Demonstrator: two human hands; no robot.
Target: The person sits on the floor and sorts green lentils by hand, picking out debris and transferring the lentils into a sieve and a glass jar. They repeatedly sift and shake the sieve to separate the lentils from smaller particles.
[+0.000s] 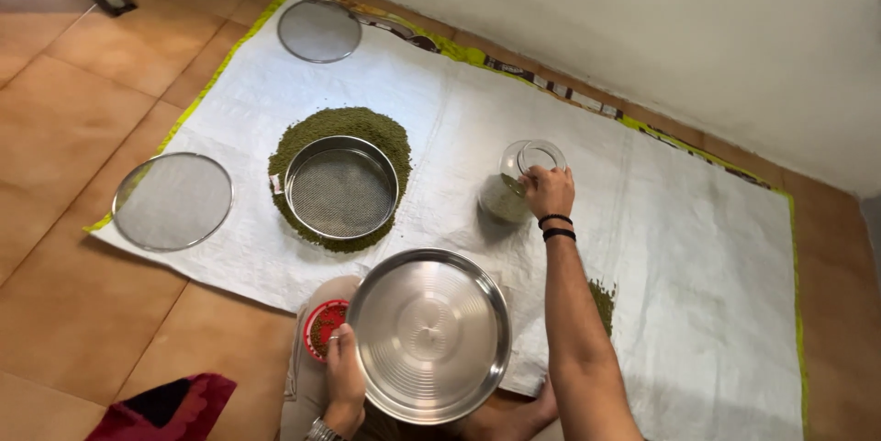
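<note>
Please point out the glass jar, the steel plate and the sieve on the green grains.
glass jar [514, 186]: head view, its side wall.
steel plate [429, 335]: head view, its middle.
sieve [341, 189]: head view, its mesh.

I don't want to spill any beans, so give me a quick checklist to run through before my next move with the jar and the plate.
1. Right hand grips glass jar at its mouth: ok.
2. Jar upright: not ok, it tilts, beans inside.
3. Left hand holds steel plate by its rim: ok.
4. Plate free of beans: ok, bare.
5. Sieve sits level on the green bean pile: ok.
6. White sheet under the jar: ok.
7. Jar lid at hand: cannot tell.
</note>
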